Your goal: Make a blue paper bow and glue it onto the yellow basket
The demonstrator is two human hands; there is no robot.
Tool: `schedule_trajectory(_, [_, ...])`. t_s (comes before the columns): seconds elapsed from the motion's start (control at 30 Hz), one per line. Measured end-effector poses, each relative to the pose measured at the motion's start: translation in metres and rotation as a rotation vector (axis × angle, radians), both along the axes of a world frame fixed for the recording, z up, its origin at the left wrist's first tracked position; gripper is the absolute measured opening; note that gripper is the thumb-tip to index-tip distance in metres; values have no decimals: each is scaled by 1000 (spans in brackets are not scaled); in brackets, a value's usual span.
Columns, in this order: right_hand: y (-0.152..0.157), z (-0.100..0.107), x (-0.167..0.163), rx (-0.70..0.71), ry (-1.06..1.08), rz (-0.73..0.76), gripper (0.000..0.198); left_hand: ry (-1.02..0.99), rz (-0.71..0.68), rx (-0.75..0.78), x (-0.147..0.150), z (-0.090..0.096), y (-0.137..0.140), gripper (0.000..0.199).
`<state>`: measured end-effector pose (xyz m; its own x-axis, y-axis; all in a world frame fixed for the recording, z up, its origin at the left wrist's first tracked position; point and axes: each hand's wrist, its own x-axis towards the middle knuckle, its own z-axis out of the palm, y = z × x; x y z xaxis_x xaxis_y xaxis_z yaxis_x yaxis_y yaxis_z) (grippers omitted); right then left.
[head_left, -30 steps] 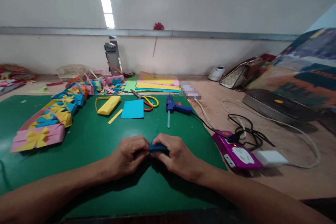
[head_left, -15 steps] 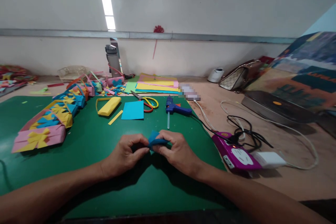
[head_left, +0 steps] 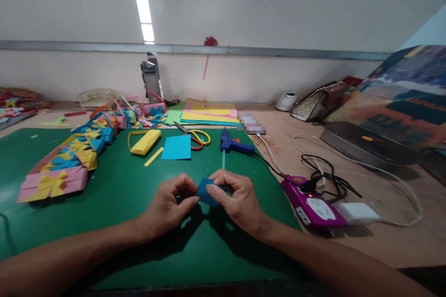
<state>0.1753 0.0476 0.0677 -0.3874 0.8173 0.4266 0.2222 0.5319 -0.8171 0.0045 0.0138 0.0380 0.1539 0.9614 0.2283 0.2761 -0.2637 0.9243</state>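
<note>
Blue paper (head_left: 204, 196), folded small, is held above the green mat (head_left: 114, 195), between the two hands. From where I stand, it has just turned: formerly nearly edge-on, it now shows a broad face, with the right thumb laid across it. The change appears to leave the right hand (head_left: 242, 204) as the main support. That grip is closed, thumb in front and fingers behind, clamped on the paper. The left hand (head_left: 170, 202) is curled, its thumb and fingertips close together at the paper's left edge; whether they pinch it, I cannot tell. Beyond the hands lie, left to right, a yellow basket (head_left: 146, 142), a yellow strip (head_left: 154, 157), a blue square (head_left: 176, 148), scissors (head_left: 191, 130) and a glue gun (head_left: 232, 144). Farther left, decorated baskets (head_left: 71, 179) stand in a row.
</note>
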Motion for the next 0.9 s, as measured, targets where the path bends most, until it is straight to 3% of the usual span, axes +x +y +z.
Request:
schedule_trajectory(0.17, [-2,1,0,-13,-9,-1,20,-190,-24,-185,5,1,0,24])
schedule_trajectory(0.9, [-3,2,-2,8,-6,3,22,-188,-23,-234,10,5,-5,20])
